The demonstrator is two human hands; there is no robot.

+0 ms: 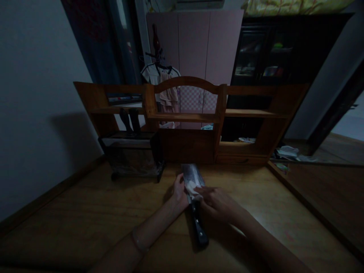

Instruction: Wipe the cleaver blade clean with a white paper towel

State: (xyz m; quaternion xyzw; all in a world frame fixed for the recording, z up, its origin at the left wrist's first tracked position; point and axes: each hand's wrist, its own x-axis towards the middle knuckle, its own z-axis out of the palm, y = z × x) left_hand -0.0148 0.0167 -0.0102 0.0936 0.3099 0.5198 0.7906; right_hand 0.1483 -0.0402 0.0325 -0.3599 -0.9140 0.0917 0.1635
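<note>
A cleaver (191,173) with a wide grey blade and a black riveted handle (199,229) is held over the wooden desktop, its handle pointing towards me. My left hand (180,191) grips the blade from its left side, near the handle; some of its fingers are hidden beneath. Pressed on the blade's face is a crumpled white tissue or cloth (192,188), pinched under the fingers of my right hand (215,201). A knife block (131,153) stands at the back left, with dark handles (131,120) sticking up from it.
A wooden shelf unit (186,146) rises along the back of the desktop (93,212). A white wall (36,113) borders the left side. On the right runs a raised wooden edge (307,197). Behind are a pink wardrobe (193,45) and hanging clothes (167,83).
</note>
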